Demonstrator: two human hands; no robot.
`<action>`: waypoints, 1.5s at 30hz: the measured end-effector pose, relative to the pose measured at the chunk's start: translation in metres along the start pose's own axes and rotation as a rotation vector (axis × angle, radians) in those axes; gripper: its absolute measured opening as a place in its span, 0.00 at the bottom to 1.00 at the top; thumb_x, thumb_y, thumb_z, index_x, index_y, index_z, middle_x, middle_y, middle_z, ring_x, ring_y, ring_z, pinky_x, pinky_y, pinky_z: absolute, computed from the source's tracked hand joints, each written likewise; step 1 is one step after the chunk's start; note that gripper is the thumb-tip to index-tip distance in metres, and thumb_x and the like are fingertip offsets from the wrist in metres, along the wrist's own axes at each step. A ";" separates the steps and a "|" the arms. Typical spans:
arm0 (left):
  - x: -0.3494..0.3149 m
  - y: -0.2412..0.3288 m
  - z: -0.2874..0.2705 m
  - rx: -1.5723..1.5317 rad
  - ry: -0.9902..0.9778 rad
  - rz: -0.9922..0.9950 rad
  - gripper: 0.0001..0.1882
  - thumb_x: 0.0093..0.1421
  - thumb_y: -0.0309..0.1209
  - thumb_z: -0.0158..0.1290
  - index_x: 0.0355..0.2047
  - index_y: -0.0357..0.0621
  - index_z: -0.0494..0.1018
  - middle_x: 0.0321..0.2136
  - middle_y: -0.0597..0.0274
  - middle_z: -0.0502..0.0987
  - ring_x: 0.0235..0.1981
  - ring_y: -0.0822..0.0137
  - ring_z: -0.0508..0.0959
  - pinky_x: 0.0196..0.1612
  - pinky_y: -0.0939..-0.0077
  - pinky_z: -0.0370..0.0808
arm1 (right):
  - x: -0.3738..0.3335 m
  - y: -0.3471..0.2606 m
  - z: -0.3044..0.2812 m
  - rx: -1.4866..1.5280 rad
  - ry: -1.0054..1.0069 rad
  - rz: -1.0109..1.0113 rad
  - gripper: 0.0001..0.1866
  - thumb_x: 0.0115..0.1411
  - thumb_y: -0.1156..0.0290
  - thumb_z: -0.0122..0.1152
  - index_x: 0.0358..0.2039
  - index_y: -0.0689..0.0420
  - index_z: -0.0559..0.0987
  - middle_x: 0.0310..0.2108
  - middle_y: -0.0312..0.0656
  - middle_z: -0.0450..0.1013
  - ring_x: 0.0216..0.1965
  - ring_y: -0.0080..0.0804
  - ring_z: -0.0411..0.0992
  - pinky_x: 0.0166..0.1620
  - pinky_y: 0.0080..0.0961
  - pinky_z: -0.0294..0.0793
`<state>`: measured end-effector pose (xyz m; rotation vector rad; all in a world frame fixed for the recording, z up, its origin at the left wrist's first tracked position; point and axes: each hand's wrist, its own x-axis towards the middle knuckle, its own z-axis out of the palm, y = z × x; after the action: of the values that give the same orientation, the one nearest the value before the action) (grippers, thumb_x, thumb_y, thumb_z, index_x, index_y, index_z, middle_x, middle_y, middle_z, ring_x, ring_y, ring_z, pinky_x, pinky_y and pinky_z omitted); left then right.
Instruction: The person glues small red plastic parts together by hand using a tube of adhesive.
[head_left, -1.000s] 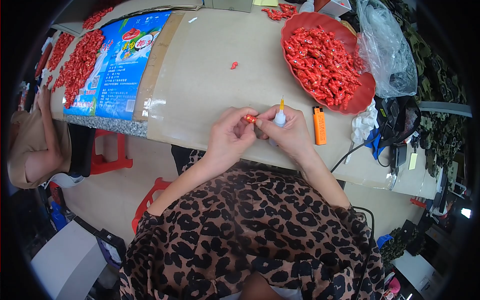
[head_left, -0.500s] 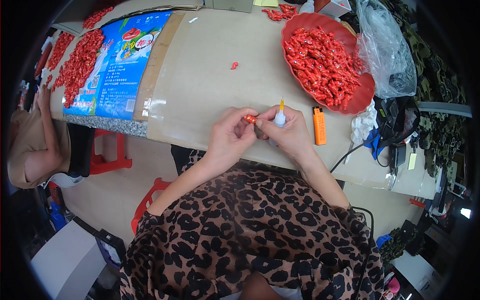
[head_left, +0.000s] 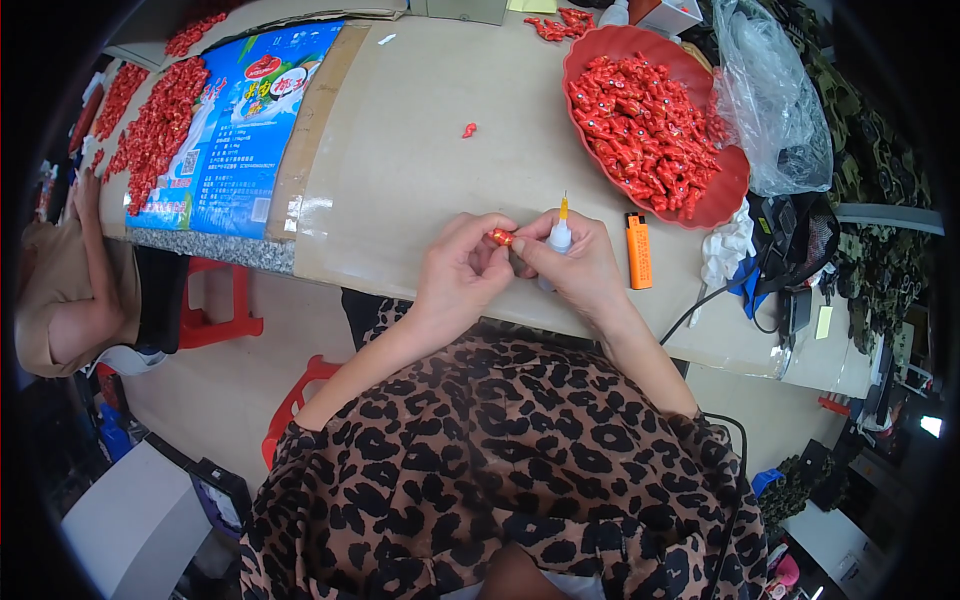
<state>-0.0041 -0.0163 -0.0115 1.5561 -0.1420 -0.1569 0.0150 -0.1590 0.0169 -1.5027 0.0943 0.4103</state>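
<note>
Pinching a small red piece (head_left: 501,237) w/ fingertips, left hand (head_left: 462,268) is closed on it just above the table (head_left: 400,170) edge; its long axis runs roughly left-right. Right hand (head_left: 578,268) is wrapped shut round a glue bottle (head_left: 559,236), upright, orange nozzle pointing away from the person, right beside the piece. Orange lighter (head_left: 638,250) lies near, lengthwise; red bowl (head_left: 725,190) beyond.

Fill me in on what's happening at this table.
A person in a leopard-print top pinches a small red piece in the left hand. The right hand holds a small white bottle with an orange nozzle beside it. An orange lighter lies to the right, near a red tray heaped with similar red pieces.
</note>
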 end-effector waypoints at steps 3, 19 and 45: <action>0.000 0.002 -0.001 -0.008 -0.006 -0.004 0.13 0.51 0.15 0.43 0.38 0.37 0.66 0.29 0.69 0.61 0.26 0.83 0.63 0.28 0.92 0.63 | 0.000 0.000 0.000 -0.001 -0.003 0.005 0.03 0.48 0.77 0.55 0.21 0.63 0.72 0.16 0.35 0.68 0.18 0.16 0.65 0.21 0.12 0.64; -0.001 0.003 -0.003 -0.113 -0.006 -0.003 0.12 0.52 0.15 0.41 0.37 0.35 0.66 0.29 0.67 0.62 0.24 0.81 0.65 0.24 0.90 0.63 | -0.002 0.006 0.000 -0.050 0.022 -0.017 0.03 0.47 0.77 0.56 0.21 0.63 0.73 0.17 0.32 0.68 0.20 0.12 0.62 0.22 0.10 0.61; -0.002 0.005 -0.004 -0.256 -0.038 -0.069 0.13 0.55 0.21 0.44 0.42 0.37 0.62 0.30 0.64 0.69 0.26 0.79 0.67 0.30 0.87 0.67 | -0.003 0.004 -0.004 0.091 0.025 -0.042 0.06 0.48 0.78 0.56 0.29 0.63 0.72 0.22 0.36 0.69 0.21 0.16 0.67 0.24 0.11 0.67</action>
<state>-0.0056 -0.0119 -0.0065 1.3038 -0.0942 -0.2501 0.0118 -0.1632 0.0139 -1.4180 0.0992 0.3492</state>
